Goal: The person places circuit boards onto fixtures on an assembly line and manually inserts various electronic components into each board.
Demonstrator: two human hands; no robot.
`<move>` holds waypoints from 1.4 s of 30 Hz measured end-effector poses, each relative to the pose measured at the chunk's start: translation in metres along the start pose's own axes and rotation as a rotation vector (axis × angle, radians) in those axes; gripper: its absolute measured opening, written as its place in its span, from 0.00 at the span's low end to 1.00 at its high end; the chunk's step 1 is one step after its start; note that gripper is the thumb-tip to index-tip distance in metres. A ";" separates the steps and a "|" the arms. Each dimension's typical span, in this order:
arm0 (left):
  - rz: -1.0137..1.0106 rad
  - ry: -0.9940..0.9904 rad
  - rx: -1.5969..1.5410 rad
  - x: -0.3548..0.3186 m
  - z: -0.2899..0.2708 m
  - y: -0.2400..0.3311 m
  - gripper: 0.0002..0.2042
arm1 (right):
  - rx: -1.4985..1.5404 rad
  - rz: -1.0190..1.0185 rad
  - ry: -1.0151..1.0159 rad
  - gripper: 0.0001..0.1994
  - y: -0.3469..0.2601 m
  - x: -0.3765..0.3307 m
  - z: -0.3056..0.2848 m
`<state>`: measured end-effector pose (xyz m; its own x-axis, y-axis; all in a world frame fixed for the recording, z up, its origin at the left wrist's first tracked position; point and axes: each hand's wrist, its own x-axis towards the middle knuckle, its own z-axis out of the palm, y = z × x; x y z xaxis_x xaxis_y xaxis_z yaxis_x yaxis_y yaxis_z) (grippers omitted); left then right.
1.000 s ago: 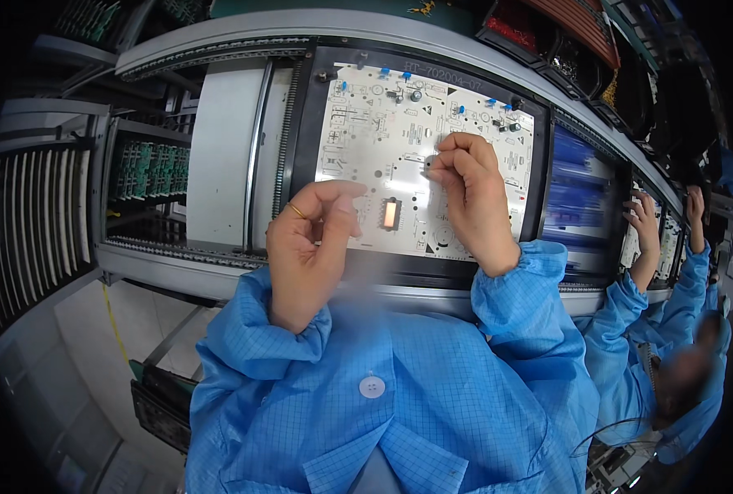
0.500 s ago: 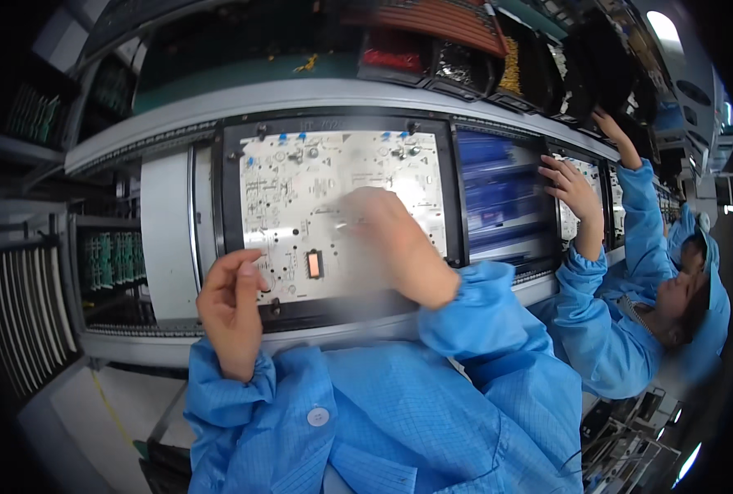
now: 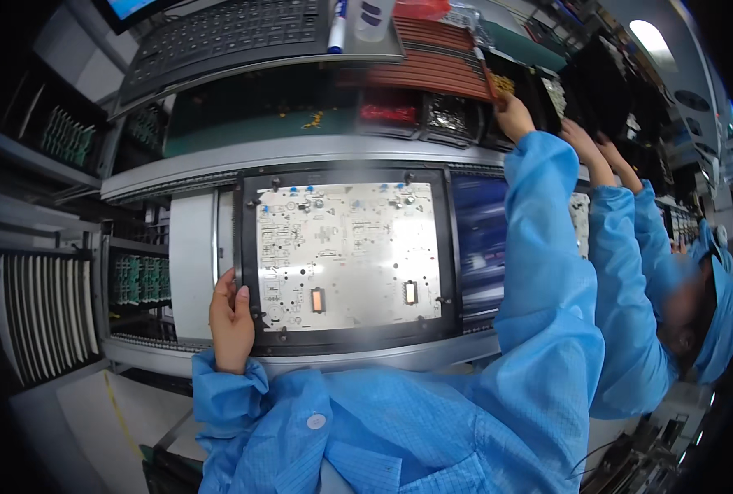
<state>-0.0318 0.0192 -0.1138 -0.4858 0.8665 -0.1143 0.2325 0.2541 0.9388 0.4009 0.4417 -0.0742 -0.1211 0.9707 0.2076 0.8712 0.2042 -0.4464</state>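
A white circuit board (image 3: 350, 255) with small blue parts along its far side lies in a black carrier frame (image 3: 342, 339) in front of me. Two dark rectangular parts with pale tops sit in its near half. My left hand (image 3: 231, 329) is at the frame's near left edge, thumb over the rim and fingers bent along its outer side. Stretched far to the right, my right hand (image 3: 515, 119) is at a black bin of yellow parts (image 3: 503, 84). Its fingers are bent together at the bin's near side; what they hold, if anything, is hidden.
Bins of red parts (image 3: 389, 113) and silvery parts (image 3: 451, 118) stand beyond the rail. A keyboard (image 3: 226, 45) and a blue-capped marker (image 3: 337, 29) lie on a shelf above. A co-worker's arms (image 3: 625, 288) reach toward bins at the right. Racked green boards (image 3: 141, 278) stand left.
My right hand has left the board and reached to the yellow-parts bin. A second dark part now shows at the board's near right. My left hand has moved onto the frame's edge.
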 end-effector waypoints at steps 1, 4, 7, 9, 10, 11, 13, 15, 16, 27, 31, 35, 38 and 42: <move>-0.003 0.022 0.010 0.001 -0.003 0.001 0.18 | -0.007 0.010 0.034 0.12 0.006 0.000 0.003; -0.083 -0.039 -0.024 0.003 -0.003 0.014 0.17 | 0.144 0.146 0.145 0.08 0.003 -0.010 0.003; -0.100 -0.022 -0.009 0.004 -0.006 0.020 0.17 | 0.297 0.266 0.270 0.06 -0.005 -0.016 -0.001; -0.101 -0.004 0.001 0.004 -0.007 0.015 0.17 | 0.355 0.268 0.328 0.07 -0.008 -0.018 -0.003; -0.098 0.007 0.003 0.003 -0.007 0.012 0.18 | 0.359 0.267 0.320 0.07 -0.006 -0.017 0.000; -0.102 0.009 0.005 0.003 -0.007 0.015 0.18 | 0.427 0.281 0.347 0.07 -0.001 -0.015 0.000; -0.147 -0.027 -0.005 0.002 -0.008 0.024 0.16 | 0.490 0.297 0.371 0.08 0.012 -0.012 -0.001; -0.145 -0.010 0.147 0.003 -0.013 0.040 0.15 | 0.609 0.311 0.388 0.08 0.031 -0.011 -0.005; -0.136 0.006 0.296 0.004 -0.014 0.046 0.15 | 0.673 0.263 0.405 0.08 0.041 -0.013 -0.009; -0.244 -0.448 -0.658 -0.010 0.044 0.097 0.17 | 1.068 0.107 -0.705 0.08 -0.184 -0.210 -0.011; -0.683 -0.604 -1.056 -0.014 0.094 0.098 0.21 | 1.071 0.273 -0.973 0.10 -0.211 -0.239 -0.001; -0.689 -0.734 -1.327 -0.013 0.106 0.073 0.18 | 1.131 0.235 -0.935 0.11 -0.209 -0.247 0.008; -0.770 -0.605 -1.272 -0.014 0.104 0.083 0.19 | 1.149 0.241 -0.914 0.11 -0.207 -0.249 0.009; -0.659 -0.646 -1.164 -0.012 0.101 0.084 0.19 | 1.113 0.235 -0.825 0.10 -0.201 -0.242 0.010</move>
<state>0.0781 0.0736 -0.0662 0.2882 0.8503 -0.4404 -0.8154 0.4590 0.3526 0.2504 0.1667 -0.0438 -0.6060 0.7107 -0.3573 0.1290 -0.3554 -0.9258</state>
